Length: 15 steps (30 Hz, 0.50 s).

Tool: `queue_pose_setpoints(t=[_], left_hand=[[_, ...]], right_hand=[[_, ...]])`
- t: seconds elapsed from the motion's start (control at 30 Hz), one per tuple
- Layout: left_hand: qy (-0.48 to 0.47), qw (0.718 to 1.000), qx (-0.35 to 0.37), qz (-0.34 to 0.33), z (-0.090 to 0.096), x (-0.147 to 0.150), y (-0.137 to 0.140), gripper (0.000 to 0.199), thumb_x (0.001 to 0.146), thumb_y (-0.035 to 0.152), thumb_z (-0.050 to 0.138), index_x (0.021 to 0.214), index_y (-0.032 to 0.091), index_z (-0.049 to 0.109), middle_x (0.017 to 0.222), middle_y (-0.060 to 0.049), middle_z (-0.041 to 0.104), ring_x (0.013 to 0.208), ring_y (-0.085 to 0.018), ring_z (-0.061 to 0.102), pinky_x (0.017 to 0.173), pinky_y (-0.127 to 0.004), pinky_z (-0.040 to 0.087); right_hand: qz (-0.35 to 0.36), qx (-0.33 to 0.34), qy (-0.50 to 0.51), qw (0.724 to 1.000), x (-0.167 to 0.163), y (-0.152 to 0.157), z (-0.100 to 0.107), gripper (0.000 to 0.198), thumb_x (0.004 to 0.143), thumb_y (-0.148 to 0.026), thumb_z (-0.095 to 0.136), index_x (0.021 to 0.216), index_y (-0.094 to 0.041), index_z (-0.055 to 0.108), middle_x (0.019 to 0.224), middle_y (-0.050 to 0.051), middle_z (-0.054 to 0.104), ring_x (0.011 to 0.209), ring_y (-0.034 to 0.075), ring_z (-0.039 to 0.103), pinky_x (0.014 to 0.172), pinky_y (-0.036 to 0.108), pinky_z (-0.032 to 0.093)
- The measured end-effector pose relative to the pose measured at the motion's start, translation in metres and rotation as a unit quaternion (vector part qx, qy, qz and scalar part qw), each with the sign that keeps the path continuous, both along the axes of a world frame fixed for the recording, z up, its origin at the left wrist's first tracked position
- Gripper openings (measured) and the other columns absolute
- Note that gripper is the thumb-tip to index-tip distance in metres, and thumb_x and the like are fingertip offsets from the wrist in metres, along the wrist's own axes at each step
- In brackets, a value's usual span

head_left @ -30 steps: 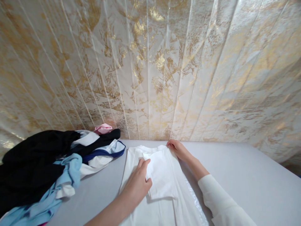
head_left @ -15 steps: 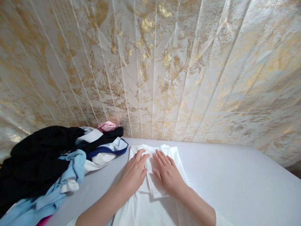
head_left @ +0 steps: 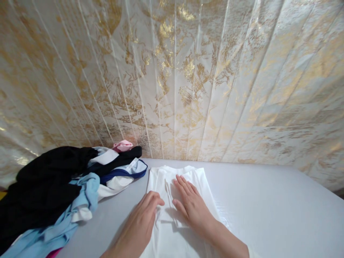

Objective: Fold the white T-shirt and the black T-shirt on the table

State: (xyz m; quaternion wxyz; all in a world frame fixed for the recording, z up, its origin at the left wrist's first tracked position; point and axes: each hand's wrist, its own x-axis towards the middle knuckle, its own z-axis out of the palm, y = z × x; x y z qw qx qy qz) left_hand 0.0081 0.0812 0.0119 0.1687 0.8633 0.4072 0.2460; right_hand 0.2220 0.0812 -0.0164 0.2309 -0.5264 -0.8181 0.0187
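A white garment, its kind not clear from here, lies in front of me with folded layers stacked over its middle. My right hand rests flat on the right-hand layers, fingers stretched out and thumb apart. Along the garment's left side is my left hand, fingers loosely bent over the cloth. No cloth shows pinched in it, though its fingertips are partly hidden.
On the left lies a heap of clothes: a black garment, a light blue one, a navy-trimmed piece and a pink cloth. A pale grey surface extends right. Behind hangs a gold-patterned curtain.
My left hand has drawn back toward me and left, its fingers now more bent. The right hand stays on the layers, almost in the same place.
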Motion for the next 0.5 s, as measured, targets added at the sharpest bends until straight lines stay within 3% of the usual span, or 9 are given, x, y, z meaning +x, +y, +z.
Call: queue_pose_setpoints(t=[0.07,0.17,0.27,0.4,0.5], left_hand=[[0.003,1.0,-0.026,-0.004,0.003,0.0,-0.007,0.025,0.092,0.012,0.031,0.094,0.023,0.054,0.098,-0.004,0.058,0.093,-0.019,0.059,0.081,-0.03,0.047],[0.05,0.998,-0.025,0.009,0.002,0.004,-0.012,0.01,0.086,0.016,0.048,0.091,0.023,0.053,0.094,-0.002,0.057,0.09,-0.02,0.057,0.078,-0.03,0.045],[0.107,0.994,-0.004,0.025,0.001,0.01,-0.012,0.013,0.081,0.01,0.049,0.086,0.021,0.053,0.091,-0.002,0.057,0.088,-0.021,0.057,0.075,-0.031,0.043],[0.139,0.99,0.016,0.01,0.004,0.014,-0.012,0.02,0.081,0.002,0.042,0.081,0.02,0.052,0.09,-0.003,0.057,0.084,-0.02,0.057,0.072,-0.03,0.042],[0.133,0.991,0.007,-0.005,0.008,0.014,-0.012,0.02,0.078,0.001,0.045,0.08,0.02,0.053,0.088,-0.002,0.058,0.083,-0.019,0.058,0.071,-0.029,0.042]], right_hand=[[0.025,-0.015,-0.009,1.0,-0.007,-0.007,0.004,0.057,0.097,-0.039,0.042,0.148,-0.017,0.031,0.153,0.012,0.029,0.142,0.026,0.025,0.113,0.047,0.031],[0.059,-0.05,-0.029,0.997,-0.013,-0.013,0.007,0.06,0.095,-0.041,0.046,0.147,-0.013,0.034,0.153,0.015,0.026,0.142,0.029,0.024,0.114,0.049,0.029],[0.062,-0.063,0.003,0.996,-0.011,-0.01,0.007,0.057,0.097,-0.042,0.042,0.147,-0.016,0.035,0.153,0.013,0.029,0.142,0.028,0.026,0.113,0.049,0.03],[0.021,-0.048,0.08,0.995,-0.004,-0.002,0.002,0.05,0.099,-0.029,0.036,0.148,-0.022,0.032,0.149,0.009,0.038,0.14,0.023,0.032,0.11,0.044,0.037],[0.028,-0.045,0.034,0.998,-0.007,-0.003,-0.001,0.053,0.095,-0.029,0.045,0.146,-0.018,0.038,0.151,0.011,0.035,0.14,0.027,0.03,0.112,0.047,0.033]])
